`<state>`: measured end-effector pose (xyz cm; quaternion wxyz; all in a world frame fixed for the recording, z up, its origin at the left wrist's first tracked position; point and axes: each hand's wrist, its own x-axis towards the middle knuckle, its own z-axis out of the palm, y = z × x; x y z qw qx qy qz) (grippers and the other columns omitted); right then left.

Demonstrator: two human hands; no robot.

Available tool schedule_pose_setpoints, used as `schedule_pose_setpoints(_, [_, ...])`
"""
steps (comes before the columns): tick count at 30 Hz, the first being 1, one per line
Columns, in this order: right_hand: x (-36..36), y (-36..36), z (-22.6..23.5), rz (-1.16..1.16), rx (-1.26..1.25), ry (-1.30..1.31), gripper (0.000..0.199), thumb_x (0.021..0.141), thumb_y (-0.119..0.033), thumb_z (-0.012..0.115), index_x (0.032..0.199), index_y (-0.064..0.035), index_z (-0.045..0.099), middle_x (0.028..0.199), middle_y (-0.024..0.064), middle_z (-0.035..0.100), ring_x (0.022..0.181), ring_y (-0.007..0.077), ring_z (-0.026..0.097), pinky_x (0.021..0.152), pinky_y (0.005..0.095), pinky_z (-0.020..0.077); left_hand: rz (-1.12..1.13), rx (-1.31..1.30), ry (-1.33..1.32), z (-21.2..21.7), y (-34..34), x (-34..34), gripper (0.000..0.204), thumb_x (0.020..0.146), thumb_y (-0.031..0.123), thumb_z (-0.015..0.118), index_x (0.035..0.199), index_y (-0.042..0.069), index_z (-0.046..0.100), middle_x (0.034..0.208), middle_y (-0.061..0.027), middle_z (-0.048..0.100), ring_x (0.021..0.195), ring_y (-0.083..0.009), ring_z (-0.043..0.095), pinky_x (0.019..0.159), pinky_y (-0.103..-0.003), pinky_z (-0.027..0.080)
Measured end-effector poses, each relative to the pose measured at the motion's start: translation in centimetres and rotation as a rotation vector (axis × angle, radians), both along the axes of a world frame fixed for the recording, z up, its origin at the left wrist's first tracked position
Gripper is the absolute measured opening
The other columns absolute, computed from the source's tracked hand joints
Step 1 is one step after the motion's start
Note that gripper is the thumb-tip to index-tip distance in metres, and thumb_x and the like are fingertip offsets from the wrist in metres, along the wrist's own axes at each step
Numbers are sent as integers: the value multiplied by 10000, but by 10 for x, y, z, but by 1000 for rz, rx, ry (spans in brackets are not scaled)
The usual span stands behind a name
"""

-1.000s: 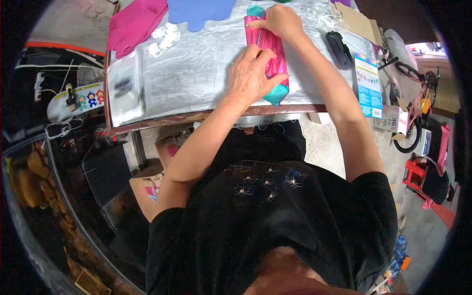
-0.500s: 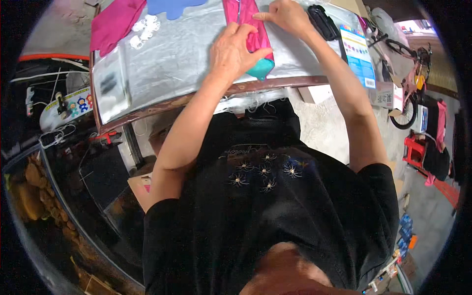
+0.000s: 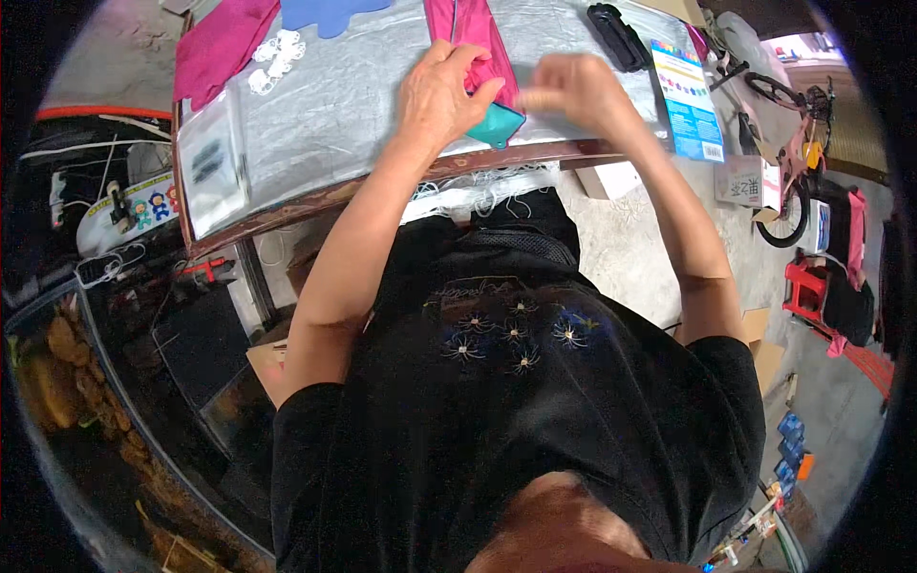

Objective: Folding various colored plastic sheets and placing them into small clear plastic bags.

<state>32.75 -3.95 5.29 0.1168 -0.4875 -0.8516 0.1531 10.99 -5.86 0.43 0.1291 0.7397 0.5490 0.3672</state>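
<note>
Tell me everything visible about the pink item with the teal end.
The pink item is long, narrow and creased, apparently thin fabric or film. A thin greyish line runs along its upper part; the near end is teal. It lies lengthwise on the silver-covered table, teal end by the near edge, far end cut off by the frame. The left hand rests on it; the blurred right hand is beside it, contact unclear.

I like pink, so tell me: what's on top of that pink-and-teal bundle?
The left grip is on the bundle, hiding some of its pink part. The right grip is blurred beside it; whether it touches can't be told.
</note>
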Motion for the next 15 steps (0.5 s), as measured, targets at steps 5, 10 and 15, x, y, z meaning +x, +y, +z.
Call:
schedule_pose_setpoints(5, [-4,45,-31,232,249,270,217,854,-126,707,1065,-102,751,1088,88,706,980,291,640,896,390,488,-28,-77,-95,4,0,1,354,790,308,814,1090,137,737,943,-121,672,875,-317,686,766,-425,563])
schedule_pose_setpoints(10, [-5,41,-38,269,287,213,328,822,6,645,1113,-103,752,1202,13,691,1143,253,590,1031,399,416,-146,-233,-176,1,10,-24,237,905,189,739,1135,130,748,1015,-109,708,889,-240,721,833,-339,578])
schedule_pose_setpoints(15, [-4,38,-36,294,280,184,343,821,12,650,1126,-108,751,1210,-5,686,1157,234,583,1049,399,393,-409,-431,-372,10,39,-76,231,932,86,678,1152,102,747,1104,-109,717,957,-235,716,902,-309,560])
